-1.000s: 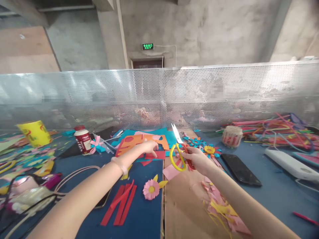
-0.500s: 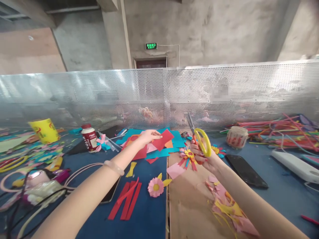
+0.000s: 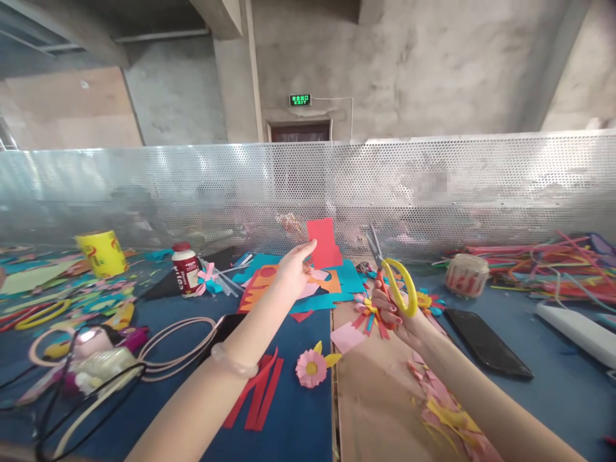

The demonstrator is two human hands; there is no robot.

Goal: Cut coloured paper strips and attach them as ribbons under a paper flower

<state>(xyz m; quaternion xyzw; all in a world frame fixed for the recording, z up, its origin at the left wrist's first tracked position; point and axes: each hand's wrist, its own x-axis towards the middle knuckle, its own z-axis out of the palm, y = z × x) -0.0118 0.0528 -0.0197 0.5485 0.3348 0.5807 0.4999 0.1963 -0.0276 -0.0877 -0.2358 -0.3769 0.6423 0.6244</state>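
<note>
My left hand (image 3: 296,262) pinches a red sheet of paper (image 3: 325,242) by its left edge and holds it up, with a notch at the lower right corner. Below it lies a pile of blue, orange and pink paper (image 3: 349,277). My right hand (image 3: 392,314) is closed on yellow-and-orange-handled scissors (image 3: 402,285), their blades pointing up and away from the red sheet. A multicoloured paper flower (image 3: 366,307) lies beside the right fingers. Nearer me are a pink paper flower (image 3: 310,368) with yellow leaves and several red strips (image 3: 264,394).
A perforated metal screen (image 3: 216,179) stands behind the table. On the left are a yellow roll (image 3: 102,253), a red-capped bottle (image 3: 185,271) and tangled cables (image 3: 178,346). On the right lie a black phone (image 3: 488,343), a jar (image 3: 466,276) and paper scraps (image 3: 443,410).
My left hand has lifted the red sheet off the paper pile, and it now stands nearly upright. My right hand keeps the scissors. The view has shifted slightly left and up.
</note>
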